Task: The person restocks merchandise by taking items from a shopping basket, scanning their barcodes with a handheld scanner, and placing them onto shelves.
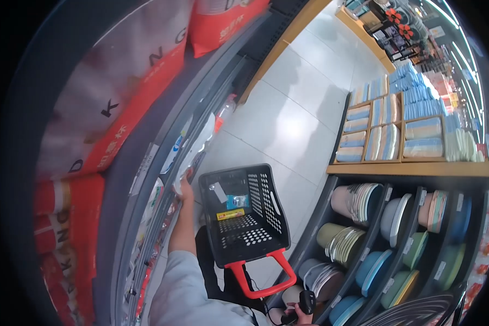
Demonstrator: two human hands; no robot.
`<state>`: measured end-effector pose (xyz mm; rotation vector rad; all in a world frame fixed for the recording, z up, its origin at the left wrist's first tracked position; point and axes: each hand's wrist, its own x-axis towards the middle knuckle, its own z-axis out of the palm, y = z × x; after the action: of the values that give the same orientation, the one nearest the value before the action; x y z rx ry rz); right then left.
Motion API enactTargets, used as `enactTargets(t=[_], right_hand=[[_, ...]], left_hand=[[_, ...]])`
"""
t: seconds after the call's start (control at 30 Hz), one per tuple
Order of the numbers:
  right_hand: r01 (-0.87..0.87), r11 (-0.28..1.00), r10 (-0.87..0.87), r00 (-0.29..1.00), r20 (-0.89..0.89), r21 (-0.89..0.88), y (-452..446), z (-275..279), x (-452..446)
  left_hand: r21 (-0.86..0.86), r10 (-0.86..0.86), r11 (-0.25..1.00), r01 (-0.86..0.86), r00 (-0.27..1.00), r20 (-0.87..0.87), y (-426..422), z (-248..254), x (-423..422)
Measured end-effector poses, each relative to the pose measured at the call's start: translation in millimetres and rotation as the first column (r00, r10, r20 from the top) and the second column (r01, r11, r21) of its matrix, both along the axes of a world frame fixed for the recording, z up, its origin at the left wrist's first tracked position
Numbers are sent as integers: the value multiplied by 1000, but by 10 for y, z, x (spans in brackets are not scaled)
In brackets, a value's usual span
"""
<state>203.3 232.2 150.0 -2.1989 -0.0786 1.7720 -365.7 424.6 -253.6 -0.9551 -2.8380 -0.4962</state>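
Observation:
My left hand (185, 187) reaches to the shelf on the left, with its fingers around the edge of a white item (198, 149), perhaps a package. Low in the view, my right hand (300, 315) grips a small black device (307, 302) with a cable. Between my arms stands a black basket (233, 252) with a red handle (288, 285). Inside the basket lie a yellow box (230, 214), a blue packet (237, 201) and a whitish item (218, 192).
Shelving (168, 125) with large red-and-clear packs (119, 119) runs along the left. Racks of stacked basins (358, 201) stand at the right, below folded towels (383, 142). A tiled floor (288, 119) lies ahead.

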Motion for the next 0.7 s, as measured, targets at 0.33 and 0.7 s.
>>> enactTargets(t=[0.33, 0.7], right_hand=[[-25, 1000, 25, 1000, 19, -13, -346, -14, 253], [-80, 997, 80, 997, 1, -14, -489, -190, 270]], left_hand=[[401, -55, 762, -509, 565, 823, 208, -981, -319], [-18, 299, 937, -348, 778, 553, 137, 261, -561]])
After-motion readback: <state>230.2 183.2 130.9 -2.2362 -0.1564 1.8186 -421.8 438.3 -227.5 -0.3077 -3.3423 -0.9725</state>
